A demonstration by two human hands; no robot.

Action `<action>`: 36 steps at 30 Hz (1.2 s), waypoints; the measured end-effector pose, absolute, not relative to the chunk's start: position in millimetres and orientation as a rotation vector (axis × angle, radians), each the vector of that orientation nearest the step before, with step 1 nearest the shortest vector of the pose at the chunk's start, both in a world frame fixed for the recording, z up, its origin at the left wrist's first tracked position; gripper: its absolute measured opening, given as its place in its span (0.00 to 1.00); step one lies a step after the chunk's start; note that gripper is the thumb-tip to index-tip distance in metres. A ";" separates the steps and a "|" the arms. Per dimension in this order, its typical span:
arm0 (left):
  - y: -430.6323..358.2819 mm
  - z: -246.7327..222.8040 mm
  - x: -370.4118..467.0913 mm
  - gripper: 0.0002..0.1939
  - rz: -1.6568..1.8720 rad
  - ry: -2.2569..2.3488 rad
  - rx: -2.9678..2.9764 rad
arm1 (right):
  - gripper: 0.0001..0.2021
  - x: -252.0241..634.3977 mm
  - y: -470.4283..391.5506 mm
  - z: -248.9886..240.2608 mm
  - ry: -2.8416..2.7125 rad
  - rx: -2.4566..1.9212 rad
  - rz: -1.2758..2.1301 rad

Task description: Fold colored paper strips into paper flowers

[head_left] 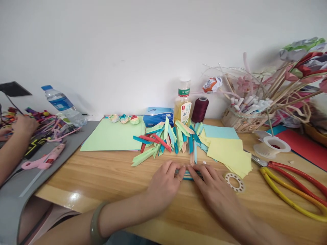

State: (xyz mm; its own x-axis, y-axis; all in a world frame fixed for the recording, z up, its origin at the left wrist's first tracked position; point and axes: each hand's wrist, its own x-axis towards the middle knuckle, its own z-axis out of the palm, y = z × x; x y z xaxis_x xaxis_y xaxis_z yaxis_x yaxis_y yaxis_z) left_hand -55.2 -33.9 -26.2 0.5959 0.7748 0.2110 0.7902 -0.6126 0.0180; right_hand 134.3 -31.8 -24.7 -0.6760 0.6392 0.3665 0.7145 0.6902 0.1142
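Meeting over flat, striped paper (187, 176) on the smooth wooden surface (114, 183), left hand (163, 187) and right hand (217, 190) rest extended fingers (196, 177); whether they grip it, I cannot tell.

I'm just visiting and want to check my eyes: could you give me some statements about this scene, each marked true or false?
1. The left hand and right hand both touch blue paper. True.
2. The maroon thread cone stands left of the tea bottle. False: it stands to the right.
3. The pink glue gun lies on the gray surface. True.
4. The bangle is on the right arm. False: it circles the left arm.
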 end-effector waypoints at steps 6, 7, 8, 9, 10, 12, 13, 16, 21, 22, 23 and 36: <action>-36.1 -22.6 -54.5 0.18 -0.300 -1.341 -2.747 | 0.22 133.5 -36.0 -23.4 -2.605 -1.070 -0.396; -36.6 -21.7 -54.6 0.18 -0.323 -1.357 -2.763 | 0.22 134.0 -37.0 -23.1 -2.602 -1.069 -0.371; -37.0 -20.7 -54.7 0.18 -0.352 -1.377 -2.786 | 0.21 134.6 -38.0 -22.6 -2.600 -1.068 -0.330; -37.2 -19.7 -55.0 0.18 -0.390 -1.401 -2.813 | 0.21 135.3 -38.8 -22.2 -2.598 -1.071 -0.282; -37.1 -18.8 -55.3 0.18 -0.440 -1.427 -2.838 | 0.20 136.1 -39.1 -21.9 -2.593 -1.078 -0.236; -35.8 -17.9 -56.2 0.18 -0.554 -1.486 -2.882 | 0.22 137.7 -38.3 -22.2 -2.571 -1.100 -0.186; -34.7 -17.9 -56.8 0.18 -0.609 -1.519 -2.899 | 0.23 138.5 -37.2 -22.8 -2.562 -1.107 -0.180; -30.9 -19.9 -58.8 0.18 -0.739 -1.618 -2.904 | 0.26 140.0 -32.7 -25.1 -2.560 -1.095 -0.182; -29.3 -19.6 -61.4 0.19 -0.768 -1.721 -2.834 | 0.24 137.0 -30.5 -22.7 -2.579 -1.112 -0.242; -30.0 -18.1 -61.5 0.18 -0.728 -1.730 -2.823 | 0.24 135.9 -30.9 -21.3 -2.584 -1.122 -0.261; -31.0 -16.5 -61.5 0.18 -0.680 -1.737 -2.807 | 0.23 134.8 -31.5 -19.8 -2.590 -1.133 -0.276; -43.3 -25.1 -58.7 0.27 -0.300 -1.743 -2.601 | 0.25 128.7 -39.5 -31.3 -2.502 -1.218 -0.291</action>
State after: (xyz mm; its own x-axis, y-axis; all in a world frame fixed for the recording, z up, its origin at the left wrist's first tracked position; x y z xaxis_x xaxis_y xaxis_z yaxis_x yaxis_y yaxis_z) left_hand -58.7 -43.3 -25.1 0.3678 0.9168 0.1557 0.9160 -0.3860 0.1091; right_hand 128.7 -39.5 -31.3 -0.5736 0.7208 0.3891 0.7908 0.6111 0.0337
